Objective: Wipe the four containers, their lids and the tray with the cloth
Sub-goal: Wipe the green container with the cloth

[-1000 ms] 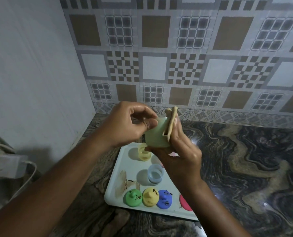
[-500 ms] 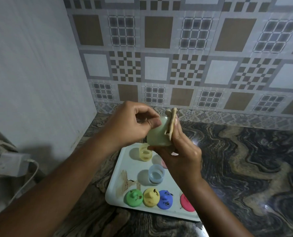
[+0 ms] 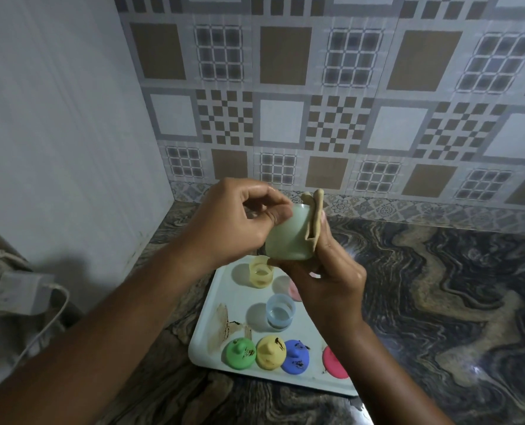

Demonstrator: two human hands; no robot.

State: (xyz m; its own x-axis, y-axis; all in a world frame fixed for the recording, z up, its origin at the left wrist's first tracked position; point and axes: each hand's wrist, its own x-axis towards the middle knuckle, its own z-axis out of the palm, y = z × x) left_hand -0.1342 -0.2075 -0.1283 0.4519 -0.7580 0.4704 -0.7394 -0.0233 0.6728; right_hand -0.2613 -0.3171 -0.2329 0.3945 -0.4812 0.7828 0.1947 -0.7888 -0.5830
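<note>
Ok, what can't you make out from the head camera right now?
Head view only:
Pink container, mostly behind the right hand; cleanliness unclear.
Pink lid, half covered by the right forearm.
Inside of the green container, hidden by its own wall, the left hand and the cloth.
Right edge of the tray, behind the same forearm.

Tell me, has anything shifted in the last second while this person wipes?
Hardly anything. The left hand still grips the pale green translucent plastic container; the right hand still presses the folded beige cloth against its side. Everything on the white rectangular tray stayed put.
</note>
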